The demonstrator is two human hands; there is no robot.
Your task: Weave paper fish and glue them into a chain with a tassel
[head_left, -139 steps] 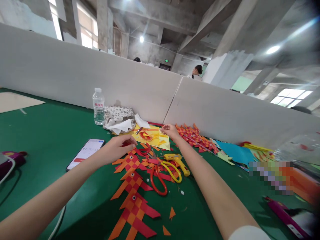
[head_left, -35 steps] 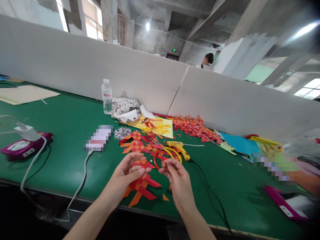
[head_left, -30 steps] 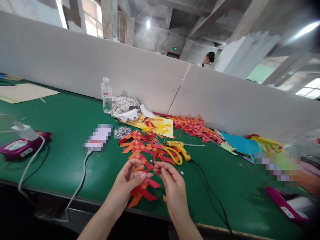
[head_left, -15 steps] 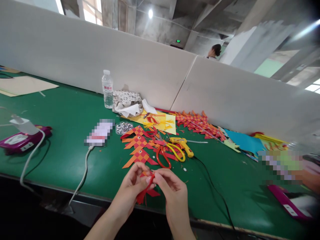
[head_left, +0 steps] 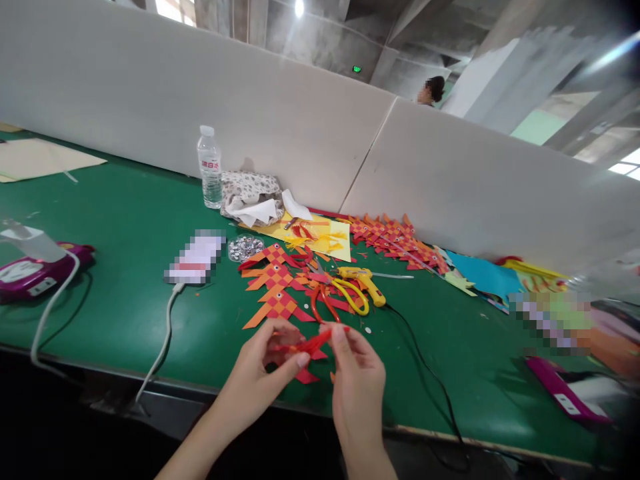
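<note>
My left hand [head_left: 263, 373] and my right hand [head_left: 357, 383] meet near the front edge of the green table [head_left: 125, 307]. Both pinch a small red and orange woven paper fish [head_left: 305, 347], held a little above the table. Just beyond the hands lie several more woven paper fish [head_left: 275, 287]. Red-handled scissors [head_left: 323, 305], yellow-handled scissors [head_left: 350, 297] and a yellow glue gun [head_left: 365, 283] lie behind them.
A phone [head_left: 196, 257] with a white cable, a dish of googly eyes [head_left: 244, 248], a water bottle [head_left: 211, 167] and crumpled cloth [head_left: 253, 199] sit at the left. A purple device [head_left: 35, 270] is at far left. More fish [head_left: 395, 239] and coloured paper [head_left: 483, 277] line the white partition [head_left: 450, 193]. A person's head shows behind it.
My hands drew back from the far pile to the table's front edge. They picked up one woven fish and now turn it between the fingers; the red strip has swung up to level.
</note>
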